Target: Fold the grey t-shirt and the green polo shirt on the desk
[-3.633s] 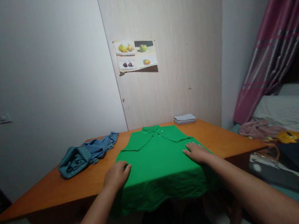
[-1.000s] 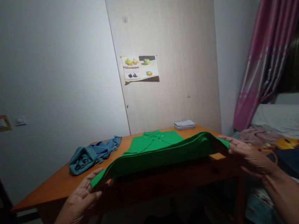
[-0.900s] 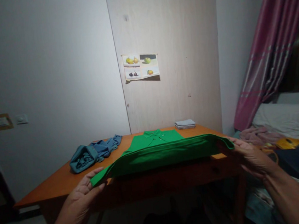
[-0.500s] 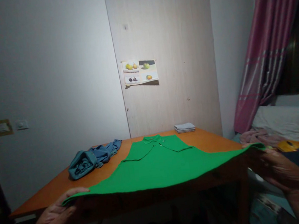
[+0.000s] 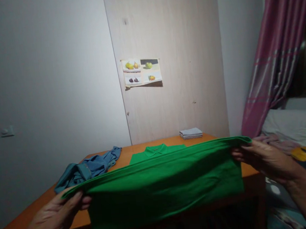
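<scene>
A green polo shirt point(image 5: 160, 186) stretches between my two hands over the front of the table. My left hand point(image 5: 57, 215) pinches one corner of its hem at the lower left. At the right, my right hand point(image 5: 264, 157) grips the other corner, held higher. The hem edge runs taut between them, and a fold of the shirt hangs below it past the table's front edge. Beyond the raised hem, the collar and shoulders lie flat on the table; the chest and sleeves are mostly hidden.
The orange-brown table point(image 5: 29, 211) runs back to a wooden panel point(image 5: 166, 36) bearing fruit pictures point(image 5: 142, 73). Crumpled blue clothing point(image 5: 93, 168) lies at the left. A folded grey-white cloth stack point(image 5: 190, 133) sits far right. A pink curtain point(image 5: 268, 62) hangs beside a cluttered bed.
Both hands have lifted the hem and brought it forward over the shirt, so a fold now hangs down in front. The hands are slightly closer together. The view has shifted a little.
</scene>
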Available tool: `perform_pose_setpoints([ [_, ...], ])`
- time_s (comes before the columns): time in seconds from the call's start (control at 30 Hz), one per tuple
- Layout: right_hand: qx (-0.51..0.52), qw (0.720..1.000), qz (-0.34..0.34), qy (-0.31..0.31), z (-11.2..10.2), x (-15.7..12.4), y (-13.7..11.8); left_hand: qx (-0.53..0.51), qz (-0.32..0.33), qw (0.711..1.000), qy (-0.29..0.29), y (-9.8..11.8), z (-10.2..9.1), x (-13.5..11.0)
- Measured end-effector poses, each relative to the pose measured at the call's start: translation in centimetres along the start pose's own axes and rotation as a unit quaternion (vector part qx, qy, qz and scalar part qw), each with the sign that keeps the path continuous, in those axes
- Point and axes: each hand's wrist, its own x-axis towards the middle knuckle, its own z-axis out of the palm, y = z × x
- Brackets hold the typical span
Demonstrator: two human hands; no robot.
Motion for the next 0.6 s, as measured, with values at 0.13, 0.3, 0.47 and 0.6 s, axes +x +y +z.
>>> perform_pose_setpoints([
  [0.13,-0.010,0.999,-0.018,-0.028,1.9,5.5,0.3,0.013,0.001,0.998,-0.060,0.3,2.6,4.4],
  [0.3,0.005,0.999,-0.026,-0.020,4.7,12.3,0.6,0.013,0.018,0.995,-0.093,0.0,5.9,10.9],
  [0.47,0.003,1.000,0.004,0.017,7.1,18.1,2.3,0.032,0.018,0.997,-0.072,-1.1,9.5,16.3],
  [0.6,-0.012,0.999,0.035,0.033,8.4,21.7,4.3,0.043,0.001,0.997,-0.068,-2.9,11.8,20.2],
])
